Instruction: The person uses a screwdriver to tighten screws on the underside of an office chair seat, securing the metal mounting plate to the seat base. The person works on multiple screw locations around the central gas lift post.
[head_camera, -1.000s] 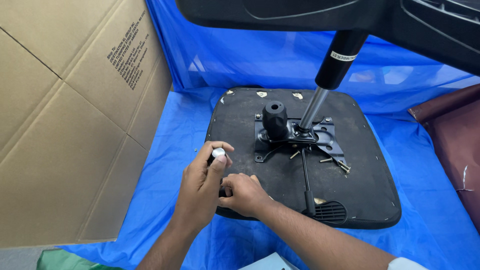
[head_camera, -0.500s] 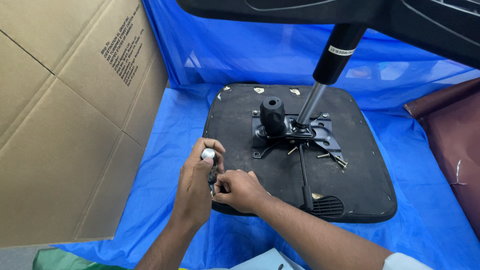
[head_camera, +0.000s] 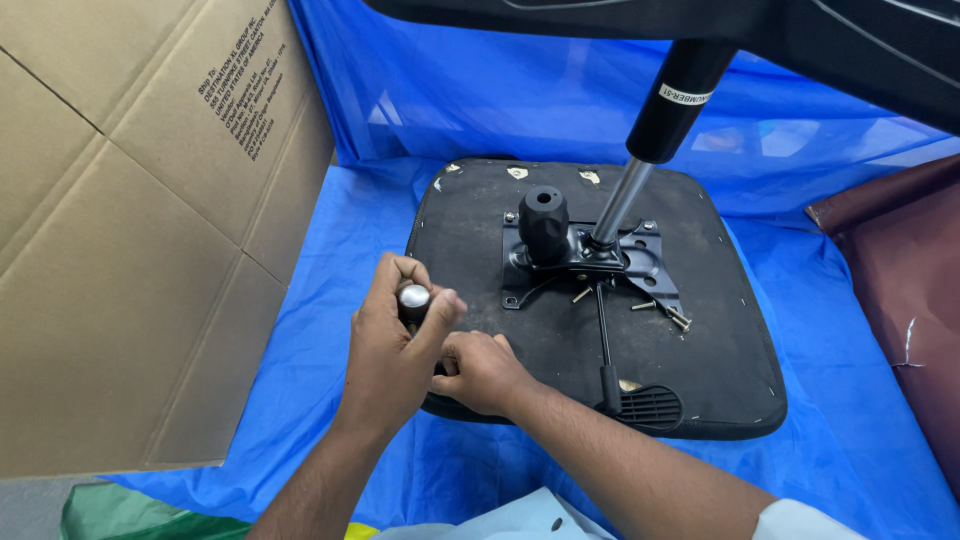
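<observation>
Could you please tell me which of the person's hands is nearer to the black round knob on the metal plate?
Right, narrowly. The right hand rests on the seat base's near edge, below and left of the black knob. The left hand, holding a silver-capped tool, sits farther left.

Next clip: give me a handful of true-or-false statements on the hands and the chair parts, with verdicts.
1. The left hand holds a small tool with a shiny round cap. True.
2. The black seat base lies on a red sheet. False: the sheet is blue.
3. The right hand rests at the seat's near edge. True.
4. Loose screws lie in the cardboard box. False: they lie on the seat base beside the metal plate.
</observation>
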